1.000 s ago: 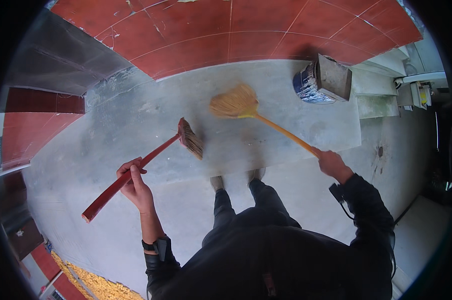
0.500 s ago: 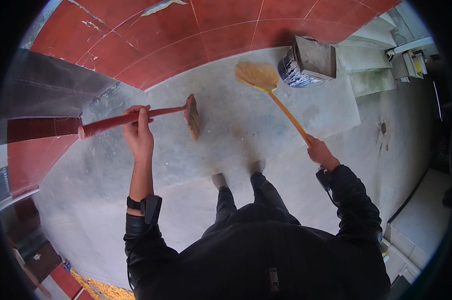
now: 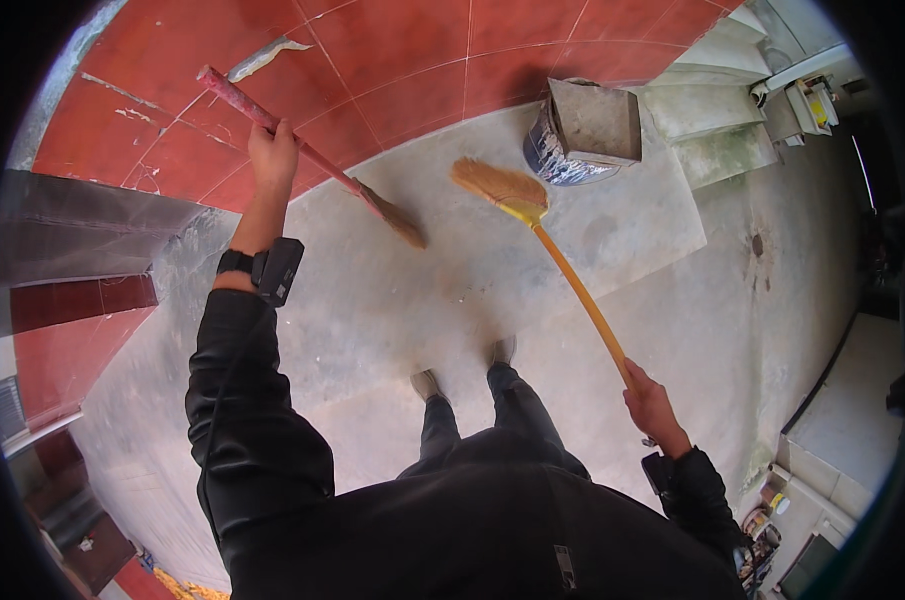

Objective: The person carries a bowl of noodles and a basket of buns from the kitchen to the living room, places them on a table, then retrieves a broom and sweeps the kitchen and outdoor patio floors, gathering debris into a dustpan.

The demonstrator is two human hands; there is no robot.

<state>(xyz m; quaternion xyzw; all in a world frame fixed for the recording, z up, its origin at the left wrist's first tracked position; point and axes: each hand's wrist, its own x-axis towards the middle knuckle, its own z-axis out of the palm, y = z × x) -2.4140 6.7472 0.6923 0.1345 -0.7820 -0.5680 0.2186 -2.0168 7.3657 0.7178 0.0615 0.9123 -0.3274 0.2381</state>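
My left hand [image 3: 274, 157] is closed around the red handle of a worn brush-like broom [image 3: 396, 216], whose dusty bristle head points down and right toward the floor. The handle's free end sticks up and left in front of the red tiled wall. In my right hand [image 3: 654, 408] I grip the lower end of an orange-yellow handle. That handle belongs to a straw-coloured broom [image 3: 502, 188], its bristles spread to the far left, just left of a dark bucket [image 3: 552, 152]. The two broom heads are apart.
A grey square pan-like thing [image 3: 600, 122] rests on the bucket by the red tiled wall [image 3: 402, 40]. Pale steps [image 3: 717, 145] rise at the far right. My shoes stand on the grey concrete floor [image 3: 362, 330]. A low white block [image 3: 852, 400] lies along the right.
My left hand has moved farther forward, and the red-handled broom has swung, its free end now up and left. My right hand has drawn slightly back with the yellow-handled broom.
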